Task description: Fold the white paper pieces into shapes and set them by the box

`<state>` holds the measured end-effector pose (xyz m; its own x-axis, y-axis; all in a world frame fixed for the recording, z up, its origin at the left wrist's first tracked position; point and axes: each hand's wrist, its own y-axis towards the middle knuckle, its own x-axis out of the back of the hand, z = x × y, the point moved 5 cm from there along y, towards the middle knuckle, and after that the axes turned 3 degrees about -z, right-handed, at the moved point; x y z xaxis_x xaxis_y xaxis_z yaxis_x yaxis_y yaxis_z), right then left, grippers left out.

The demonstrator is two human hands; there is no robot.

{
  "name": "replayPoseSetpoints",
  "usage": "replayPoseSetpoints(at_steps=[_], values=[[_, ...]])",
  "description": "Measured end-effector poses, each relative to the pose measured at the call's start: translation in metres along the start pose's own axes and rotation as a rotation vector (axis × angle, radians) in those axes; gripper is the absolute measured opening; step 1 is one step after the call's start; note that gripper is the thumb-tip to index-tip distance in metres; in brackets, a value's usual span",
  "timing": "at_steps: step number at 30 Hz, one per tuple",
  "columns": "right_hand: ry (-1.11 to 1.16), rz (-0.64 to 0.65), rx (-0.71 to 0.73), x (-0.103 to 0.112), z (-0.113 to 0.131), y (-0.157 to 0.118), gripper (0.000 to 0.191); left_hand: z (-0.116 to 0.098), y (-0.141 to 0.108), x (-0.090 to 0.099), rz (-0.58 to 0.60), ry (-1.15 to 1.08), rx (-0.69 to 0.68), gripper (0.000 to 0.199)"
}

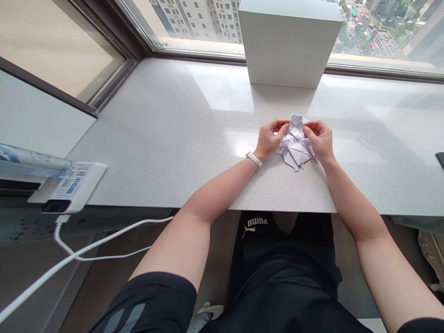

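White folded paper: a creased, many-pointed sheet lying on the speckled stone counter, near a white box.
Left hand: fingers curled, pinching the paper's upper edge.
Right hand: fingers bent, gripping the paper from the opposite side.
Risk: pulling too hard could tear creases; a slipped pinch could let folds spring open.

a high-rise apartment home, at a window counter

beyond the fingers, a long dark-framed glass window shows tall pale tower blocks far below and across; a speckled white stone counter runs under them; lower left, a thin white charging cable; lower right, carved cream furniture.
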<state>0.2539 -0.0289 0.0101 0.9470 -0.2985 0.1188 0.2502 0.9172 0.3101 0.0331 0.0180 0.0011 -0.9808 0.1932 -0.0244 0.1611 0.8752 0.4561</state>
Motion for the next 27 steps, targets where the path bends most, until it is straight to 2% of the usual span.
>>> replayPoseSetpoints(at_steps=[8, 15, 18, 21, 27], values=[[-0.003, -0.008, -0.001, 0.003, -0.003, 0.002, 0.057, -0.004, 0.001, -0.002, -0.012, 0.014, 0.04, 0.031], [0.005, -0.009, -0.024, 0.005, -0.003, 0.0, 0.054, -0.001, 0.001, -0.002, 0.025, 0.056, -0.005, 0.036], [-0.005, -0.019, -0.029, 0.013, -0.003, 0.006, 0.054, 0.003, 0.002, 0.0, 0.016, 0.106, -0.024, 0.037], [-0.019, -0.09, -0.044, 0.031, -0.01, 0.03, 0.049, 0.01, 0.005, 0.005, -0.048, 0.144, -0.031, 0.035], [-0.128, -0.283, -0.219, 0.074, -0.049, 0.112, 0.032, 0.02, 0.008, 0.008, -0.062, 0.181, -0.018, 0.029]])
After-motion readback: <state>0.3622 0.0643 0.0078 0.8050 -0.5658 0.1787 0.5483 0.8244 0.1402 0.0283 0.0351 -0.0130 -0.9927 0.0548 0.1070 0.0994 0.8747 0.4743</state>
